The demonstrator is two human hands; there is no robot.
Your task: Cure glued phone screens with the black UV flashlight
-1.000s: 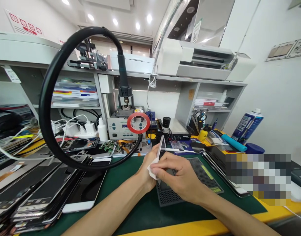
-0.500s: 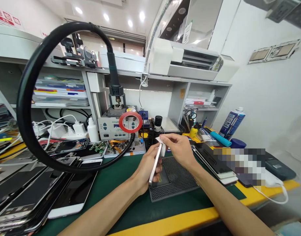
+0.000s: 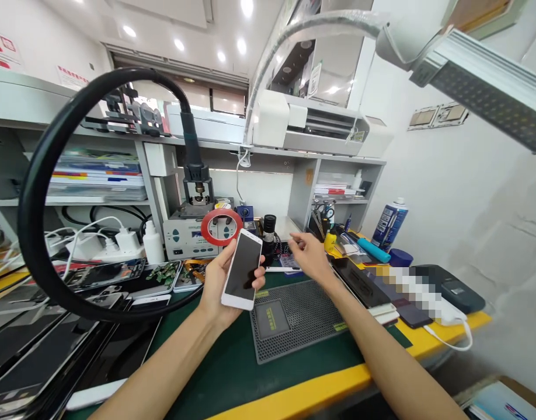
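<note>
Phone point(image 3: 243, 269) gripped in left hand point(image 3: 216, 287), up by grey mat's point(image 3: 309, 315) far-left corner | long axis pointed away, tipped slightly right | right hand point(image 3: 312, 256) well apart, near mat's far edge, fingers curled, pinch can't be made out tbh

the yellow bench point(image 3: 338, 382) carries a green mat point(image 3: 224, 376); on that, a grey pad point(image 3: 312, 309).

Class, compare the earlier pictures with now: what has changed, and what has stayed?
The phone, earlier edge-on, has turned so its dark screen shows. The right hand has moved rightward, away from the phone; the white wipe it held no longer shows. The left hand still holds the phone; the mesh mat and red tape ring stay put.
</note>
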